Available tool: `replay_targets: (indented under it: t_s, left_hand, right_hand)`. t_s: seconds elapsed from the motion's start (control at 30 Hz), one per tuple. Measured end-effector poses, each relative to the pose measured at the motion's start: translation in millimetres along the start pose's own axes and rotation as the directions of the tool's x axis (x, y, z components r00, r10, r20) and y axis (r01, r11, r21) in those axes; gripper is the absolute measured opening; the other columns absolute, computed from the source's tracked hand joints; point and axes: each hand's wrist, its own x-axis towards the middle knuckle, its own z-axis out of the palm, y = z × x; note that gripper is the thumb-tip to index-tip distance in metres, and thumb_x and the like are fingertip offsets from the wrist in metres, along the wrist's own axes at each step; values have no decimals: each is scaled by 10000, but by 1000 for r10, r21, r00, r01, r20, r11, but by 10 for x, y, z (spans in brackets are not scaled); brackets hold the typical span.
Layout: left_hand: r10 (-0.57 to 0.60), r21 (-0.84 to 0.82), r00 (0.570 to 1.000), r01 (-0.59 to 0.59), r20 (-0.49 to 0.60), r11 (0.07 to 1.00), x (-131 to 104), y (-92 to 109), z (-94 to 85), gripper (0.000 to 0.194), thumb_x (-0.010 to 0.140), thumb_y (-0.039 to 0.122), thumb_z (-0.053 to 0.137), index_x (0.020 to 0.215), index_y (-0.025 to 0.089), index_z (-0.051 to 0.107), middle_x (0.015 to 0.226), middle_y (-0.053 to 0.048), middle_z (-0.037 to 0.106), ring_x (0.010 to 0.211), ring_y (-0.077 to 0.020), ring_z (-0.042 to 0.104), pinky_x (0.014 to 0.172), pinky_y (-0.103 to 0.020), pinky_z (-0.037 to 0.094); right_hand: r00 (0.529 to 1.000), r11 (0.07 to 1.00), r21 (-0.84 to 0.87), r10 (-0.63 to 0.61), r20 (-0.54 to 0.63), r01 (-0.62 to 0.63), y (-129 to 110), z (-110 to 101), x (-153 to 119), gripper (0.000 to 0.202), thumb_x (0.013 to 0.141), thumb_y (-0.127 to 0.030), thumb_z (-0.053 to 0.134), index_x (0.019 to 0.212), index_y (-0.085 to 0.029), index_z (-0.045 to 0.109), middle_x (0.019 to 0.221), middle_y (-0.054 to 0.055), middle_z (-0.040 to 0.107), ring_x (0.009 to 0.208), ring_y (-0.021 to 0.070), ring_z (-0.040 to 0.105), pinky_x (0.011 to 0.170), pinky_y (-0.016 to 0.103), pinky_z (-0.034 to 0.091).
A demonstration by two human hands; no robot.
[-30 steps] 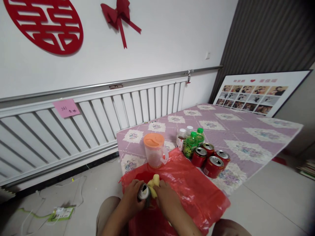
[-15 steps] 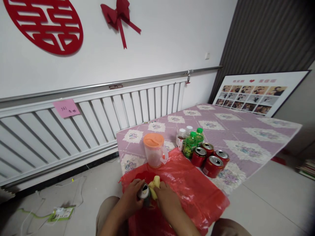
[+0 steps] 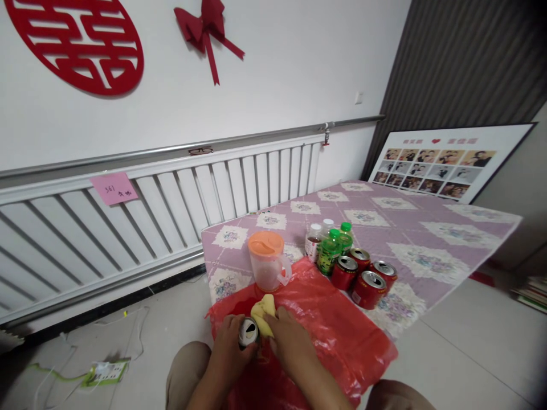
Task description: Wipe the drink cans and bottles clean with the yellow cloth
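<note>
An opened drink can, its silver top facing up, is gripped by my left hand over the red plastic sheet. My right hand has its fingers closed on a yellow cloth, which lies against the can's upper right side. Just beyond the cloth stands a clear plastic pitcher with an orange lid and a handle on its right.
Right of the pitcher stand several bottles with green or white caps, beside several opened red cans. They rest on a purple floral tablecloth. A white radiator runs behind; a power strip lies on the floor.
The yellow cloth has moved slightly up and left around the can's side, with my right hand following. The can is tilted a little differently in my left hand.
</note>
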Motion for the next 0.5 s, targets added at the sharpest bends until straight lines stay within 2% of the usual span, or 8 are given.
replay_targets:
  t_s: [0.13,0.3,0.5]
  left_hand:
    - [44,-19,999,-43,27,999,32,-72,9,588,640,143,673,1225,177,630,1217,-142,671,1174,-325,633,1082,-514,484]
    - [64,-50,996,-61,64,997,32,-192,23,700,614,80,651,1295,231,605,1342,-123,646,1297,-323,580,1164,-531,429]
    - [123,-102,988,-114,90,988,40,-198,-2,717,615,35,617,1308,217,594,1353,-128,648,1306,-313,584,1167,-523,438]
  right_hand:
    - [999,1000,-20,12,36,-11,-48,-15,48,429,927,-152,495,1295,-273,678,1237,122,689,1096,285,647,853,325,477]
    - [996,999,-45,21,83,-17,-32,70,37,414,909,-84,461,1198,-220,724,1206,140,706,1090,288,662,826,320,486]
    - [998,999,-29,-12,56,13,-2,-22,34,379,905,-125,504,1184,-245,731,1205,124,701,1071,271,659,833,312,484]
